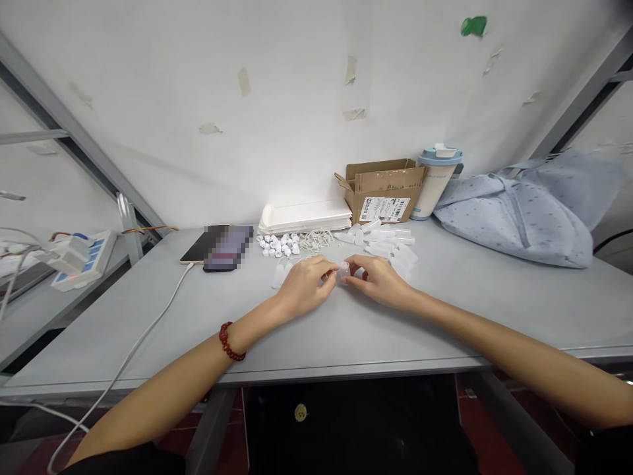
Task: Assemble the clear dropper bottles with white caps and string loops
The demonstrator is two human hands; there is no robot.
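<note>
Both hands meet over the middle of the grey table. My right hand (374, 280) is closed, thumb and fingers around a small clear plastic bottle (345, 267) whose open-looking end faces up. Right beside it, my left hand (307, 284) is closed in a pinch at the bottle's left side; what its fingertips hold, if anything, is too small to make out. Behind my left hand lie translucent plastic pieces (279, 272), partly hidden. Farther back are a cluster of small white caps (279, 245) and a heap of thin white loops (317, 241). More translucent bottles (390, 244) lie behind my right hand.
Against the wall are stacked white flat boxes (306, 216), a cardboard box (380, 191), a tumbler (435, 185) and a blue fabric bag (514, 214). At left, two phones (217, 247), one with a white cable (153, 323) across the table, lie near a power strip (86, 260).
</note>
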